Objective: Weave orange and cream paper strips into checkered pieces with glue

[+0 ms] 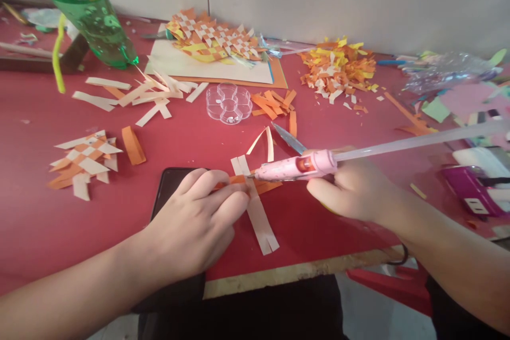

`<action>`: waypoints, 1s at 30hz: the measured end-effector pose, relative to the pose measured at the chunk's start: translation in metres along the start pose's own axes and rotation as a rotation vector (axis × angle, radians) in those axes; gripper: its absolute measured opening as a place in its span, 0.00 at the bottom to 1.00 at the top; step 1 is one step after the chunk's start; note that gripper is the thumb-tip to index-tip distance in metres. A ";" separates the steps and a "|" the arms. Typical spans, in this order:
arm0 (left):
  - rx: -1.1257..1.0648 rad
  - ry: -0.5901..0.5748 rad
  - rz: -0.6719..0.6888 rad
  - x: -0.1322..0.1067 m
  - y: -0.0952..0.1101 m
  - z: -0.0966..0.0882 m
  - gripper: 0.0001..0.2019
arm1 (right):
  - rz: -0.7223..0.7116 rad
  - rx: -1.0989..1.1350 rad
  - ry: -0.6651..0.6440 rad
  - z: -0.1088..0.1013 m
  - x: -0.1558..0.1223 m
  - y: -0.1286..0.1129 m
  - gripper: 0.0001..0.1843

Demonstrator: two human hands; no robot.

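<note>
My right hand [350, 191] grips a pink hot glue gun [297, 167] with a long clear glue stick [418, 141] poking out behind it. Its nozzle points left at crossed paper strips, cream strips [258, 212] over an orange strip [266, 187], on the red table [319, 223]. My left hand [199, 220] presses its fingertips on the orange strip right by the nozzle, fingers bent together. Under my left hand lies a black phone [169, 186]. Scissors [289, 138] lie just behind the glue gun.
A woven orange-and-cream piece [83, 162] lies at left, a larger woven piece [211, 40] on white card at the back. Loose strips [151, 95], a clear flower-shaped box [228, 102], a pile of scraps [338, 69], a green bottle [91, 8] and a purple tool [474, 188] stand around.
</note>
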State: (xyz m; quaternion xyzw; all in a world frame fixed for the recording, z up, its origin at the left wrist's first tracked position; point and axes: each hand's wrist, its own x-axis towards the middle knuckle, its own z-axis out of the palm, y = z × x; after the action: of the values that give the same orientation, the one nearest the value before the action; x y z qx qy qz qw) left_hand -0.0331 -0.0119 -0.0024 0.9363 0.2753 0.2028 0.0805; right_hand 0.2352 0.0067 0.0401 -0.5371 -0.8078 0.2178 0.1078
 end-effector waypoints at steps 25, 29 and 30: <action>-0.037 -0.010 -0.039 0.001 0.001 -0.003 0.09 | -0.150 -0.406 -0.020 -0.026 0.014 -0.026 0.07; -0.046 -0.011 -0.040 0.000 -0.001 -0.001 0.09 | -0.171 -0.272 -0.018 -0.032 0.007 -0.020 0.09; -0.050 -0.013 -0.043 -0.001 -0.001 0.000 0.10 | -0.153 -0.246 -0.026 -0.033 0.004 -0.019 0.10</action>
State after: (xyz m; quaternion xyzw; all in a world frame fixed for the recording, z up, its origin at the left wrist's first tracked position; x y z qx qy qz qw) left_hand -0.0340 -0.0113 -0.0030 0.9290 0.2899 0.2019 0.1099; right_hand 0.2317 0.0123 0.0782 -0.4801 -0.8683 0.1153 0.0473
